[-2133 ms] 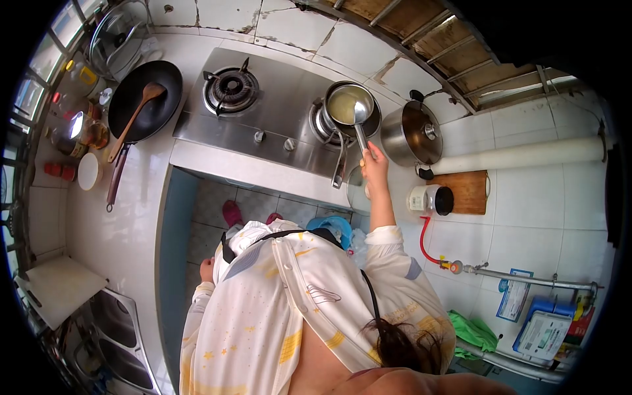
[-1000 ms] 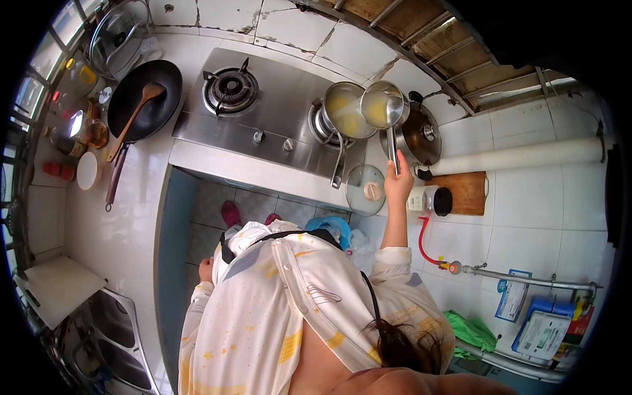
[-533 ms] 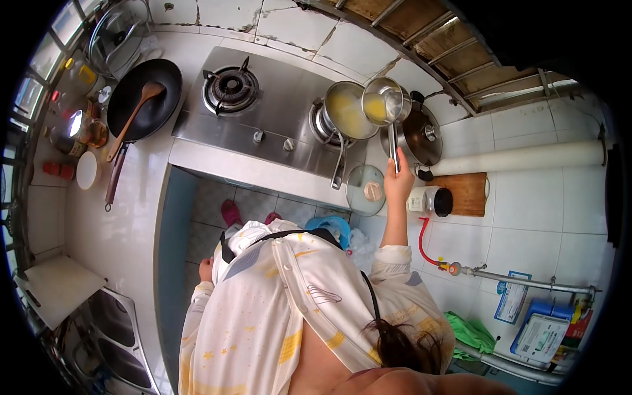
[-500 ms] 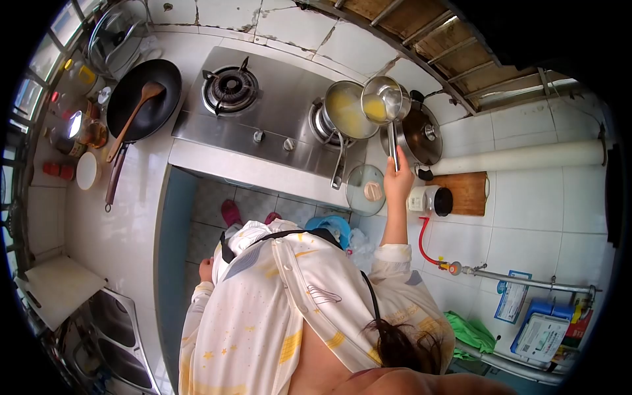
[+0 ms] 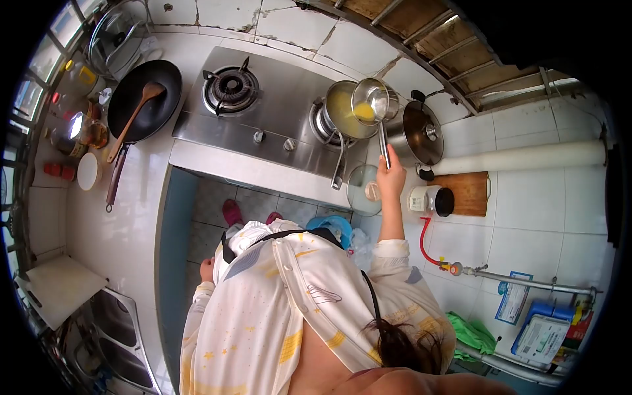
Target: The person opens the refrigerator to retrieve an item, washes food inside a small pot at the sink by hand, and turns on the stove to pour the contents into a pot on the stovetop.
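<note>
My right hand (image 5: 392,174) is closed around the long handle of a steel ladle (image 5: 390,99). The ladle's deep bowl tilts to the left, with yellow liquid inside, over the right rim of a steel saucepan (image 5: 339,153). That pan sits on the right burner and holds pale yellow liquid. Whether the ladle touches its rim I cannot tell. Below my right hand a glass lid (image 5: 359,191) lies on the counter. My left hand (image 5: 208,269) hangs low beside the patterned shirt, away from the counter; its fingers are mostly hidden.
A lidded pot (image 5: 411,141) stands right of the burner, near a jar with a black cap (image 5: 442,201) and a wooden board (image 5: 469,191). On the left counter rests a black wok (image 5: 155,115) with a wooden spatula (image 5: 128,128). The sink (image 5: 131,309) lies lower left.
My right hand and the ladle have shifted slightly left, bringing the ladle's bowl further over the saucepan. My left hand has stayed put.
</note>
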`<state>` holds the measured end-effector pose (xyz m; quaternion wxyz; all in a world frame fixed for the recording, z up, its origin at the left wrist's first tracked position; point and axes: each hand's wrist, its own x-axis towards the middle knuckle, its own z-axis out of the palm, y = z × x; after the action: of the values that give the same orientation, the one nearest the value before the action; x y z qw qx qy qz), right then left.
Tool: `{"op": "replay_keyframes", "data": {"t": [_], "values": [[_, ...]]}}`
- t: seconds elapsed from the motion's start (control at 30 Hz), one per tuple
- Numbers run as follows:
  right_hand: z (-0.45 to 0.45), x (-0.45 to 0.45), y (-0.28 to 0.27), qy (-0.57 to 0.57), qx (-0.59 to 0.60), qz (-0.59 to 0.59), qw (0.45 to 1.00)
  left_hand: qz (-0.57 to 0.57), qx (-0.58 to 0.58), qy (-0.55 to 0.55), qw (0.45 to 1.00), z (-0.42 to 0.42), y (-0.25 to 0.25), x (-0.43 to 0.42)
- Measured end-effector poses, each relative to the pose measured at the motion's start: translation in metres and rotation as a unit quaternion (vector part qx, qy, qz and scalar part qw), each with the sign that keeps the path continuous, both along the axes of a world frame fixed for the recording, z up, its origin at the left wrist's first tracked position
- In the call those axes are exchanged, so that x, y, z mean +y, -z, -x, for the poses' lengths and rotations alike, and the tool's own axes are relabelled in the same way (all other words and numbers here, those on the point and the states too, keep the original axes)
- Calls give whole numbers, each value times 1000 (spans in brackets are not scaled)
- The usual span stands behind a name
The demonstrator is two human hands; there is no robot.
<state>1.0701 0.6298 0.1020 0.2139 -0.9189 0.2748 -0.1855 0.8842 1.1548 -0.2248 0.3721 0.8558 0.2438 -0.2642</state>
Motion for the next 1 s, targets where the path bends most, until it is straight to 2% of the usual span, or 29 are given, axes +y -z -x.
{"op": "replay_keyframes", "data": {"t": [0.1,0.23,0.4,0.53,0.63,0.67,0.73,0.77,0.8,0.83,0.87,0.93,1.0], "values": [[-5,1,5,-10,44,-11,999,-2,8,4,1000,-2,1,1],[-9,-4,22,-35,26,25,999,-3,4,-2,1000,1,2,1],[-13,-2,24,-24,122,82,989,9,-3,-9,1000,6,8,2],[-16,2,30,-44,127,61,989,5,-10,-1,1000,2,4,0],[-17,0,45,-84,10,-36,996,10,-13,-15,1000,3,6,-1],[-20,-8,61,-83,9,-36,996,11,-13,-15,1000,2,7,0],[-24,-17,74,-60,-37,-174,982,17,-6,-7,1000,1,10,1],[-22,-24,77,-59,-38,-175,982,17,-6,-7,1000,1,12,1],[-22,-18,60,-14,-57,-342,938,20,-13,-11,1000,2,12,1],[-21,-12,47,31,-74,-499,863,23,-19,-16,999,1,10,1],[-19,-11,43,30,-74,-500,862,22,-20,-16,999,0,8,1],[-16,-8,38,47,-96,-572,813,8,-11,-14,1000,-1,0,-2],[-10,-3,28,49,-102,-571,813,8,-9,-29,1000,0,-4,-4]]}}
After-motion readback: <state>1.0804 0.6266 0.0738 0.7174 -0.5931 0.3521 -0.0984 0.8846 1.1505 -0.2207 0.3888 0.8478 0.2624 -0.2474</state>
